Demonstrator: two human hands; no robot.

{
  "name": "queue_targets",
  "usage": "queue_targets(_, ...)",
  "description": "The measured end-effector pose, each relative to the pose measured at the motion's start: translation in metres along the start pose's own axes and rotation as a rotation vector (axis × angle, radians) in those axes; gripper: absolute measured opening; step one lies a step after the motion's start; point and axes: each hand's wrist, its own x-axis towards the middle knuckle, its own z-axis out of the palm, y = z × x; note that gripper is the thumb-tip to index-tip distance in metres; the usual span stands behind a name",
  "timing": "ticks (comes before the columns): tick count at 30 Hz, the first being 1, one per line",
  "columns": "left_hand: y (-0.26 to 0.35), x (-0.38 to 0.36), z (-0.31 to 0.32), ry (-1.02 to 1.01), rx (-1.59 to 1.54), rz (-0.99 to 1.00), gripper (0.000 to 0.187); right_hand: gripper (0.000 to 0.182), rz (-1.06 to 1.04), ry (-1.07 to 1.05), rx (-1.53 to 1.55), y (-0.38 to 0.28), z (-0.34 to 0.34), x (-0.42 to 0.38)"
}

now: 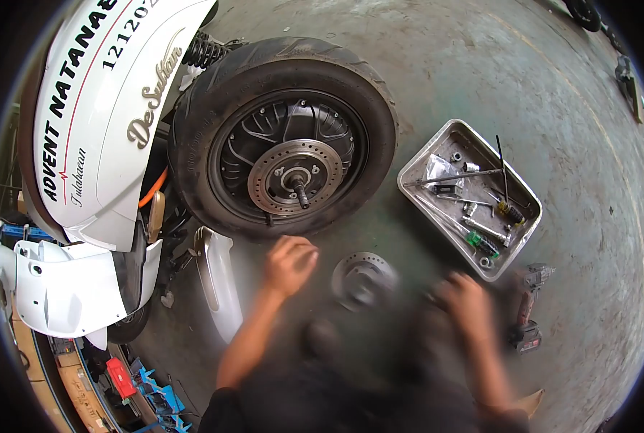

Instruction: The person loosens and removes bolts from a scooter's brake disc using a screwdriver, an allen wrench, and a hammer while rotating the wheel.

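Below the tire of the mounted wheel (282, 137) is my left hand (291, 261), its fingers curled in; whether anything is between them cannot be made out. My right hand (459, 292), blurred by motion, is below the metal tray (437, 220), near a dark blurred shape. Between my hands a perforated disc (365, 278) lies on the floor. Another brake disc (268, 177) sits on the wheel hub, around a protruding axle (300, 193). Screwdrivers, sockets and an Allen key lie in the tray.
A power drill (527, 307) lies at the right. The white scooter body (105, 137) fills the upper left, and a white curved panel (217, 278) is left of my left hand. Boxes and a red item (120, 377) are at the lower left.
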Motion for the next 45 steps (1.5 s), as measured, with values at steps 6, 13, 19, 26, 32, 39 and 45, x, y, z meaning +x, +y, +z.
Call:
queue_targets(6, -0.017, 0.045, -0.099, 0.383, 0.036, -0.099, 0.009, 0.023, -0.023, 0.028, 0.15, -0.021, 0.012, 0.084)
queue_targets(13, -0.007, -0.026, -0.018, -0.036, -0.09, -0.294, 0.012, 0.026, 0.025, 0.268, -0.237, 0.054, 0.014, 0.174)
queue_targets(19, 0.009, -0.108, 0.061, -0.413, -0.103, -0.255, 0.012, 0.033, 0.13, 0.002, -0.458, 0.072, 0.003, 0.196)
queue_targets(26, 0.003, -0.075, 0.038, -0.339, -0.175, -0.23, 0.015, 0.018, -0.102, -0.138, -0.575, 0.052, -0.016, 0.211)
queue_targets(32, 0.051, 0.013, 0.006, -0.08, 0.11, 0.156, 0.032, 0.013, -0.723, -0.208, -0.279, -0.091, 0.011, 0.102)
queue_targets(39, 0.017, -0.021, 0.014, -0.501, -0.166, -0.212, 0.029, 0.032, -0.708, 0.003, -0.049, -0.134, 0.027, 0.059)
queue_targets(45, -0.016, 0.007, -0.075, -0.044, 0.028, -0.239, 0.026, 0.027, 0.083, 0.151, -0.143, 0.001, 0.01, 0.008)
